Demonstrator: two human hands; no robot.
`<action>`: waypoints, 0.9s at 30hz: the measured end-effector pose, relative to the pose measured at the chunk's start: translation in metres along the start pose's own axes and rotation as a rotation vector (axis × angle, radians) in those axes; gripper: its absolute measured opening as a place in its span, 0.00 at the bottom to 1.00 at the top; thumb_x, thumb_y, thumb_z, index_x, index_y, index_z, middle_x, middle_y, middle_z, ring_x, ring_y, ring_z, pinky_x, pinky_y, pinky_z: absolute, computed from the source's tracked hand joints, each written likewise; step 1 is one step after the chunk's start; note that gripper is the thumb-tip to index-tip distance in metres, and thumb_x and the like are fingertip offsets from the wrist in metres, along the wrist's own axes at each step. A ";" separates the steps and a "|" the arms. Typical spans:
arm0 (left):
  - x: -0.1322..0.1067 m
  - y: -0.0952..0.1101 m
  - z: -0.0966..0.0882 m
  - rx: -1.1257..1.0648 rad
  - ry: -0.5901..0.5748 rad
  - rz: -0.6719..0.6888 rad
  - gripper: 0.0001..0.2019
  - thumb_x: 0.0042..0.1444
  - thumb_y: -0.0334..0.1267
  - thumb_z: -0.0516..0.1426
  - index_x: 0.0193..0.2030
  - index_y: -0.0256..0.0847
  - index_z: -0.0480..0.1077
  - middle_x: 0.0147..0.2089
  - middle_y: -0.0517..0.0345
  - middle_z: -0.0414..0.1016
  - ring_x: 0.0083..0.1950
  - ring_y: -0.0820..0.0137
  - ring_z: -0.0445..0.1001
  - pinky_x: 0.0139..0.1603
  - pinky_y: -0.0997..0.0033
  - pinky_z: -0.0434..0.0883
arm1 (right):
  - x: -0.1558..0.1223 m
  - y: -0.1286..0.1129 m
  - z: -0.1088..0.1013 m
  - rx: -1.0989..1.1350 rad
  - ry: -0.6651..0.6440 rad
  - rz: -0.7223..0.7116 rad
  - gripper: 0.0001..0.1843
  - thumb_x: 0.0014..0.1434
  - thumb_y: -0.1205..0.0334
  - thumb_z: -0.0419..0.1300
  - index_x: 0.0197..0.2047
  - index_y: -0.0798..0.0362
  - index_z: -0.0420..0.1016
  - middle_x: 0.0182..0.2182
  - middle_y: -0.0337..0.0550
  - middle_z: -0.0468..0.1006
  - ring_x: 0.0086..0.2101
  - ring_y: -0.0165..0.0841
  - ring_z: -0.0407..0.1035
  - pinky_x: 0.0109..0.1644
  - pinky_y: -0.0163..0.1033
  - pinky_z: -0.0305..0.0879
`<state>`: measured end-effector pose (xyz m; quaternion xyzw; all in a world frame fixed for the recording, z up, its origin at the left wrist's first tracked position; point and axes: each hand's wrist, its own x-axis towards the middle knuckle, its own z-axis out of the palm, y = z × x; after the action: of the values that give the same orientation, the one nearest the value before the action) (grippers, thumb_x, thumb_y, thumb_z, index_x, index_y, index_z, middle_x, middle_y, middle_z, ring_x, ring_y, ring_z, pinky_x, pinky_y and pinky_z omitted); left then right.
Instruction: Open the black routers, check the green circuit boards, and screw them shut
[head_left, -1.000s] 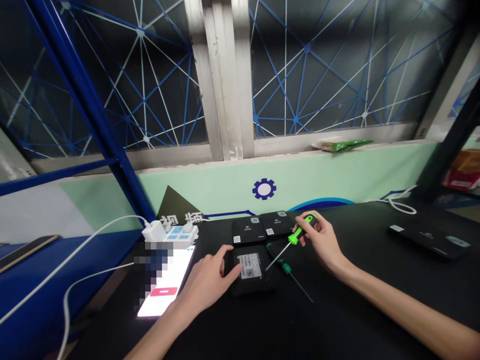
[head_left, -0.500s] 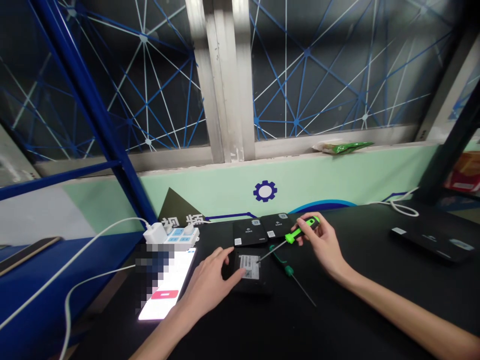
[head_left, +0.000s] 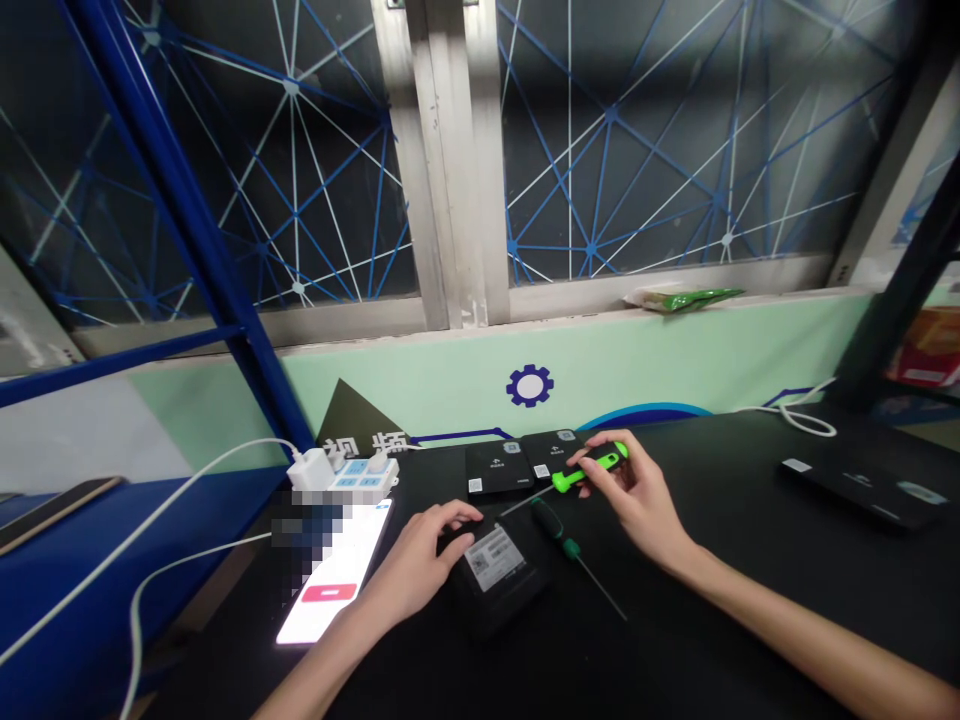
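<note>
Looking across the black table (head_left: 750,490) below the web-patterned window (head_left: 660,150), I see my left hand (head_left: 420,562) resting open on the box (head_left: 501,578) beside the phone (head_left: 337,575), my right hand (head_left: 636,497) gripping the screwdriver (head_left: 592,468).

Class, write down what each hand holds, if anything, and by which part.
Right hand: the green-handled metal screwdriver, gripped by its handle. Left hand: holds nothing, only presses the left edge of the flat black labelled box.
</note>
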<state>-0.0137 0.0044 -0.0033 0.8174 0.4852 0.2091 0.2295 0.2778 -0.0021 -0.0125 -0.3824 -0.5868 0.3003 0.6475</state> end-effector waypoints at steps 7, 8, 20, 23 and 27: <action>-0.001 0.006 0.014 0.095 0.104 0.144 0.12 0.70 0.41 0.49 0.54 0.50 0.71 0.54 0.59 0.75 0.57 0.62 0.71 0.61 0.56 0.66 | 0.013 -0.012 -0.007 -0.134 -0.050 -0.045 0.14 0.65 0.50 0.61 0.47 0.47 0.64 0.39 0.43 0.79 0.27 0.34 0.72 0.31 0.41 0.70; -0.002 0.006 0.015 0.113 0.112 0.147 0.12 0.70 0.42 0.49 0.54 0.50 0.70 0.55 0.59 0.75 0.57 0.62 0.71 0.62 0.55 0.66 | 0.016 -0.014 -0.007 -0.141 -0.076 -0.047 0.14 0.65 0.50 0.60 0.47 0.47 0.64 0.39 0.43 0.78 0.27 0.34 0.71 0.31 0.40 0.69; -0.005 0.013 0.014 0.199 0.062 0.129 0.17 0.69 0.45 0.51 0.63 0.53 0.68 0.62 0.55 0.68 0.63 0.56 0.67 0.62 0.47 0.66 | 0.032 -0.032 0.007 -0.263 -0.200 -0.101 0.13 0.67 0.50 0.57 0.46 0.48 0.62 0.33 0.41 0.75 0.27 0.34 0.68 0.29 0.38 0.63; -0.003 0.011 0.020 0.210 0.127 0.140 0.16 0.70 0.42 0.50 0.61 0.51 0.70 0.59 0.55 0.69 0.60 0.58 0.68 0.60 0.51 0.68 | 0.043 -0.044 0.011 -0.354 -0.303 -0.136 0.10 0.68 0.53 0.55 0.45 0.48 0.61 0.31 0.39 0.72 0.26 0.32 0.64 0.28 0.37 0.59; -0.001 0.008 0.027 0.211 0.182 0.175 0.15 0.71 0.39 0.49 0.59 0.49 0.71 0.53 0.56 0.72 0.54 0.61 0.71 0.59 0.54 0.67 | 0.056 -0.057 0.022 -0.373 -0.440 -0.171 0.08 0.68 0.55 0.54 0.44 0.49 0.60 0.29 0.36 0.68 0.25 0.31 0.61 0.27 0.37 0.56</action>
<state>0.0062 -0.0047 -0.0208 0.8539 0.4502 0.2492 0.0783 0.2603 0.0183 0.0661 -0.3698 -0.7882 0.2072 0.4462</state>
